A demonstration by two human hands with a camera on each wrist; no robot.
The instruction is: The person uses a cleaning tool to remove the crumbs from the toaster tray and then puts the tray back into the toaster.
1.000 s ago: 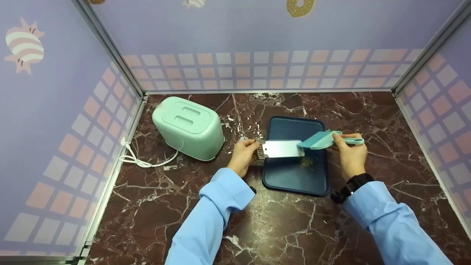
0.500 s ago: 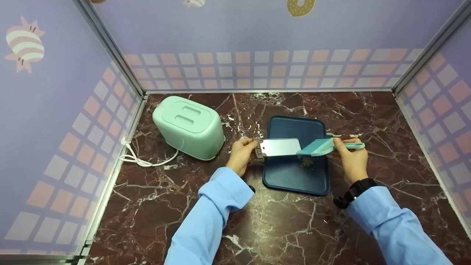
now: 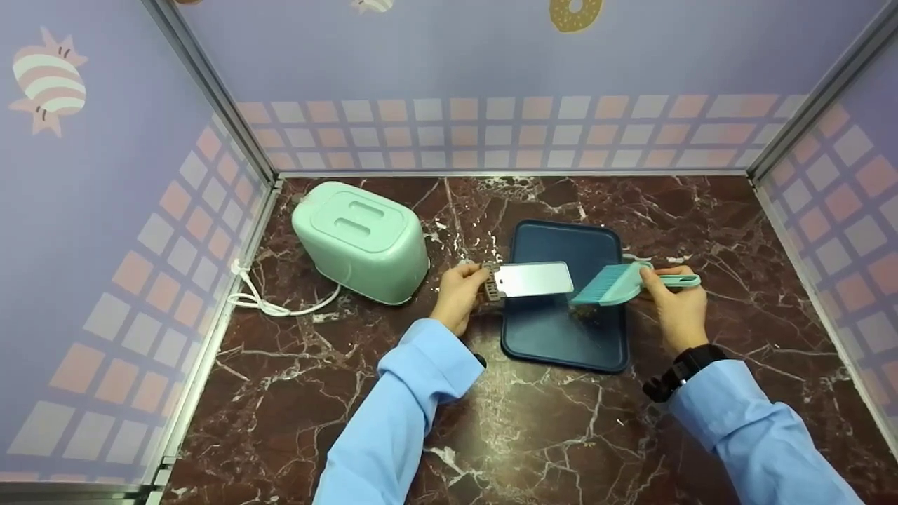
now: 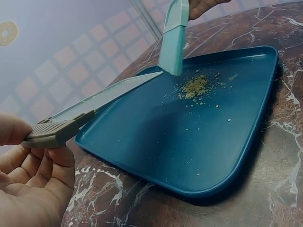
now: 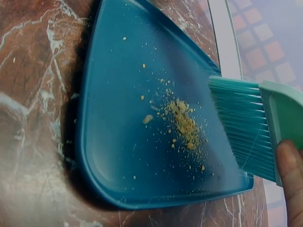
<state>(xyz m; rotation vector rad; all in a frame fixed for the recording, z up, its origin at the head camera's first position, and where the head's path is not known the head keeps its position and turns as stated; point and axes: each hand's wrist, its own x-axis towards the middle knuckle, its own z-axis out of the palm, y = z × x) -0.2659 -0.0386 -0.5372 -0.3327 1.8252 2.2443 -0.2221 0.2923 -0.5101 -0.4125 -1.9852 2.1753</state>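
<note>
My left hand point(image 3: 457, 294) pinches the brown slatted end of a flat metal crumb tray point(image 3: 534, 279), thumb on top and fingers beneath. That plate hangs over the dark blue tray point(image 3: 568, 344), slanting in the left wrist view. My right hand point(image 3: 679, 308) grips a mint-green brush point(image 3: 617, 284) by its handle, thumb on the brush's side. Its teal bristles point(image 5: 241, 123) point left, close to the metal plate's free end; whether they touch it I cannot tell. A small heap of yellowish crumbs point(image 5: 184, 125) lies on the blue tray below, with loose specks scattered around.
A mint-green toaster point(image 3: 358, 238) with two slot shapes on top stands to the left. Its white cord point(image 3: 270, 308) lies coiled by the left wall. Patterned panels enclose the marbled tabletop point(image 3: 533, 435) at the back and sides.
The brush has come down from the crumb tray's surface, past its free end, toward the front of the blue tray. The crumb tray has shifted slightly left and back.
</note>
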